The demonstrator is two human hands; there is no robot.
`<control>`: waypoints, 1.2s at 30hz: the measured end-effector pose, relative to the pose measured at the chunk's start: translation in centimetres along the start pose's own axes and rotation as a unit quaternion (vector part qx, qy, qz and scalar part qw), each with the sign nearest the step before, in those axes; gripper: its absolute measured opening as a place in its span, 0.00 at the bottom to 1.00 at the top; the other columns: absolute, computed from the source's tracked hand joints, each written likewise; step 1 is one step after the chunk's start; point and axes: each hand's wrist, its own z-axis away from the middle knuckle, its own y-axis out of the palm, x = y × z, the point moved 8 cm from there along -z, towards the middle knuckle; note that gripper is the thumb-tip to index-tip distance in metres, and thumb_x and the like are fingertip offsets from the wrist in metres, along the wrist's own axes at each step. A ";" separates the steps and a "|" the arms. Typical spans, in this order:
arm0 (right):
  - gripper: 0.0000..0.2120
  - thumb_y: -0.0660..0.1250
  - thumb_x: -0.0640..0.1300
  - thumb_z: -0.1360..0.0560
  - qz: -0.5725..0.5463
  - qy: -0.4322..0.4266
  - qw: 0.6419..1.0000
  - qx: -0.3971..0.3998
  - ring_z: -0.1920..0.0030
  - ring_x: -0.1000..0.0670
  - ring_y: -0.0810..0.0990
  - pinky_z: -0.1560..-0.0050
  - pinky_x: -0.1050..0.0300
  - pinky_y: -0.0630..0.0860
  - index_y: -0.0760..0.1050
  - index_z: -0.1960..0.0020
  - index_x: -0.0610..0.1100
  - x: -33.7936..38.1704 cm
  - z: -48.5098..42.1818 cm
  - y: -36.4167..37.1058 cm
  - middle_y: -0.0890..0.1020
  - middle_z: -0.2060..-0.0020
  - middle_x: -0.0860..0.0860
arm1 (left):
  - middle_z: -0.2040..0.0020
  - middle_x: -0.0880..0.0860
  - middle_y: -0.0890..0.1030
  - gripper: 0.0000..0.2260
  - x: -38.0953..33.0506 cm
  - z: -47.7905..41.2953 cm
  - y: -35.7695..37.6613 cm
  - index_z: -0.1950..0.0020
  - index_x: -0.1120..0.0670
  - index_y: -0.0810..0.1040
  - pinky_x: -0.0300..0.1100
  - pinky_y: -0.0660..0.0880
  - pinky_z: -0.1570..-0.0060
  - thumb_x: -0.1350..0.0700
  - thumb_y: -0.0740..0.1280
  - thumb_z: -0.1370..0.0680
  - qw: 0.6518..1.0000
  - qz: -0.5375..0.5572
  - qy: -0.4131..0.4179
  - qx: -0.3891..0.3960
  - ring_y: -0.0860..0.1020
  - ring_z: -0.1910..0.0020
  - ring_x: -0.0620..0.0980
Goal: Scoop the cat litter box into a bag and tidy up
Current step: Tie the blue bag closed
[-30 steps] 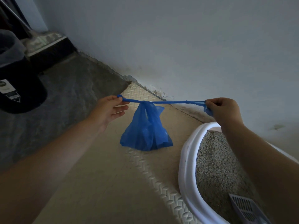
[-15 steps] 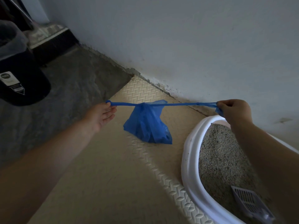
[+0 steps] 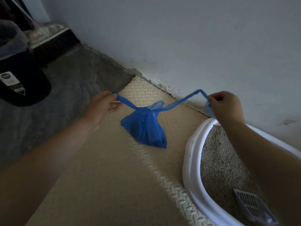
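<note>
A knotted blue plastic bag [image 3: 145,128] rests on the beige foam mat, its two handle strips running out to either side. My left hand [image 3: 104,104] pinches the left strip's end. My right hand [image 3: 225,104] grips the right strip, which loops up slackly near the wall. At the lower right stands the white litter box [image 3: 193,160], filled with grey litter. A grey slotted scoop [image 3: 251,205] lies in the litter at the box's near end, partly behind my right forearm.
The beige foam mat [image 3: 114,185] covers the floor along a pale wall [image 3: 179,38]. Bare grey concrete [image 3: 65,95] lies beyond it to the left. A black bin [image 3: 19,75] with a grey liner stands at the far left.
The bag has dropped from hanging in the air onto the mat. The handle strips went from taut and straight to slack, sagging toward the knot. Both hands stay on the strip ends.
</note>
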 end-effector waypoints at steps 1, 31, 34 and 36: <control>0.07 0.63 0.43 0.24 -0.005 -0.017 0.999 0.028 0.61 0.52 0.77 0.64 0.63 0.68 0.80 0.52 0.45 1.1 0.4 1.0 0.80 0.59 0.51 | 0.55 0.51 0.82 0.07 -1.0 0.3 1.4 0.55 0.54 0.75 0.40 0.77 0.52 0.59 0.60 0.19 0.999 -0.018 0.015 0.030 0.82 0.61 0.43; 0.16 0.64 0.33 0.24 -0.225 -0.214 0.929 0.203 0.53 0.58 0.81 0.50 0.68 0.75 0.79 0.58 0.54 11.9 6.6 5.3 0.82 0.58 0.57 | 0.55 0.46 0.84 0.10 -4.2 1.5 11.0 0.50 0.49 0.83 0.37 0.76 0.51 0.64 0.68 0.25 0.951 -0.125 0.166 0.228 0.81 0.52 0.42; 0.18 0.63 0.32 0.25 -0.239 -0.208 0.926 0.206 0.54 0.60 0.81 0.52 0.69 0.75 0.78 0.59 0.55 11.8 6.6 5.1 0.82 0.59 0.59 | 0.60 0.45 0.84 0.09 -4.2 1.4 11.0 0.55 0.49 0.83 0.33 0.75 0.56 0.64 0.69 0.25 0.955 -0.119 0.169 0.214 0.81 0.57 0.40; 0.18 0.64 0.33 0.25 -0.226 -0.211 0.927 0.214 0.56 0.61 0.81 0.54 0.70 0.74 0.78 0.60 0.56 11.5 7.0 5.2 0.82 0.60 0.60 | 0.59 0.47 0.84 0.07 -4.1 1.3 11.0 0.55 0.50 0.83 0.36 0.76 0.55 0.62 0.69 0.25 0.954 -0.123 0.174 0.211 0.82 0.55 0.44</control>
